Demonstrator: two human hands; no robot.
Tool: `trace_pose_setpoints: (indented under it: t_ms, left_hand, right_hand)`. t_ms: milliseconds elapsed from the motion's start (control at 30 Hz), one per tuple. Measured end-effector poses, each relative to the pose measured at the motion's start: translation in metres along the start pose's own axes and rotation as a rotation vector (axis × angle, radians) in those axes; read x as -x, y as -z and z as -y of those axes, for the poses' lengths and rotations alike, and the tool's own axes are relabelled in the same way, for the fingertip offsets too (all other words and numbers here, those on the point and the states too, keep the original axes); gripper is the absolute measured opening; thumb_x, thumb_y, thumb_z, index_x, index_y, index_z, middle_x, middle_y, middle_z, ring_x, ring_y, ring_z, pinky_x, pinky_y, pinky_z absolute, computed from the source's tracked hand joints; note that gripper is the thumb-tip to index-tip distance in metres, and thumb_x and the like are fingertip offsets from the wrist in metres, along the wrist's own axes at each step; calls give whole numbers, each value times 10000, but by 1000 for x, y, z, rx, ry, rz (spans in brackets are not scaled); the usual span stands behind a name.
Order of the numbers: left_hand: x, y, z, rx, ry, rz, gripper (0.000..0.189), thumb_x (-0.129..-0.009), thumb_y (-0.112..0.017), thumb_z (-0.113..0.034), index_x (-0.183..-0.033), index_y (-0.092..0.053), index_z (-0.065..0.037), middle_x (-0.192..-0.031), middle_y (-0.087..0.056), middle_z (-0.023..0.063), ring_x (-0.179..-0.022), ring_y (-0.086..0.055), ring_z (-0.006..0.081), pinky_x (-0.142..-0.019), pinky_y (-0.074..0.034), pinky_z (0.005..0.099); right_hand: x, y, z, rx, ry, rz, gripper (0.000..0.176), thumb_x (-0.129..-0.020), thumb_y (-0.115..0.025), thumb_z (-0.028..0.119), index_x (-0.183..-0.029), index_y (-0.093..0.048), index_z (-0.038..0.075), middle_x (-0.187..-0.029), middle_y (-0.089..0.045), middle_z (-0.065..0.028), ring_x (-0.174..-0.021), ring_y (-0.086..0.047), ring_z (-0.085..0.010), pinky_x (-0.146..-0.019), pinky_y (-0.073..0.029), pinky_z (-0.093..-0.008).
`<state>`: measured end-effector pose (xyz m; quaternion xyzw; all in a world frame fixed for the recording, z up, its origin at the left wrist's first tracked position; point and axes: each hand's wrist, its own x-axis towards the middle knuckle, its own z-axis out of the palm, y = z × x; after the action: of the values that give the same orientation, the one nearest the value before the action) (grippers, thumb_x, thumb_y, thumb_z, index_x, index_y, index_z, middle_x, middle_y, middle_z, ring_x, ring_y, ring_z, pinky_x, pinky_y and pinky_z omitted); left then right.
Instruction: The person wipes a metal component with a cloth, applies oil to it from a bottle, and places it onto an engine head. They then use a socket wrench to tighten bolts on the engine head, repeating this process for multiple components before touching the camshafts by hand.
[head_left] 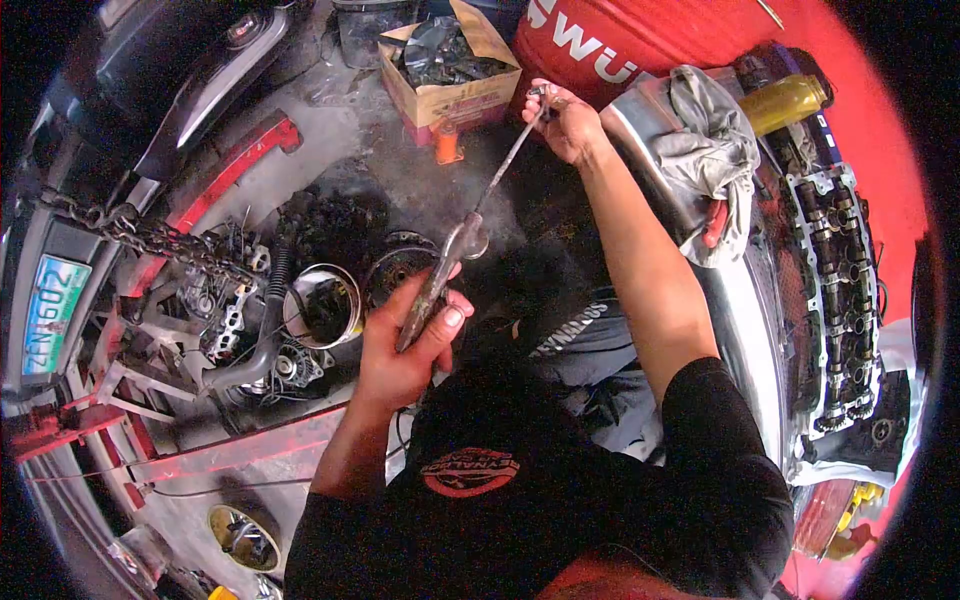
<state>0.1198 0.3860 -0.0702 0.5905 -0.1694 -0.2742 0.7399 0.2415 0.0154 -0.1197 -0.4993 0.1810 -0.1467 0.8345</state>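
Note:
My left hand [405, 335] is closed around the thick, worn body of a long metal tool [455, 250]. A thin rod runs from that body up and away to my right hand [568, 125]. The fingers of my right hand are curled at the rod's far end, beside a small metal tip. A rounded, trigger-like part sticks out near the middle of the tool. I cannot make out its exact kind. Both hands are raised above the dark, stained floor.
A cardboard box [450, 100] of dark parts stands ahead, by a red drum [610, 45]. A grey rag [700, 135] lies on the right near a cylinder head [838, 300]. On the left are a chain [140, 235], a white bucket [355, 305] and an alternator [300, 368].

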Motion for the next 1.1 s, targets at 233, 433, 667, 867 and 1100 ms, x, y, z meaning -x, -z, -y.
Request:
trace_pose_setpoints:
  t_ms: [233,433,667,867,1100]
  left_hand:
    - [-1,10,8,-7,140,16,334,-917,-652,-168,-1240,-601,-98,-713,-544,-55,-536,-432,21,-473,-333,194]
    - [-2,16,8,-51,135,38,336,-907,-656,-150,-1238,-613,-112,-694,-514,-86,-556,-426,8,-486,-332,189]
    - [3,32,-8,-39,165,111,368,-888,-668,-102,-1247,-600,-61,-716,-554,-53,-510,-442,23,-463,-344,202]
    - [4,42,-5,22,89,125,372,-897,-665,-113,-1250,-584,-26,-782,-604,6,-515,-479,49,-453,-369,205]
    - [-8,34,1,-1,65,18,362,-903,-656,-131,-1244,-584,-31,-793,-623,38,-479,-475,60,-422,-352,216]
  right_hand:
    - [-2,5,-5,37,-7,-35,233,-1016,-451,156,-1168,-519,-8,-910,-595,-108,-724,-580,-170,-698,-560,-333]
    - [-13,20,-5,-82,-108,15,220,-1022,-445,173,-1164,-518,22,-874,-588,-90,-634,-522,-121,-560,-501,-261]
    - [-14,20,-5,-125,-109,6,216,-1019,-402,103,-1178,-505,-3,-924,-579,-92,-657,-490,-119,-600,-466,-239]
    - [-6,12,-3,-52,-77,-2,229,-1008,-407,75,-1195,-506,-11,-925,-582,-94,-687,-503,-140,-652,-493,-265]
    - [8,0,-7,18,6,-80,200,-1010,-451,109,-1167,-535,16,-933,-580,-65,-784,-580,-167,-774,-559,-371]
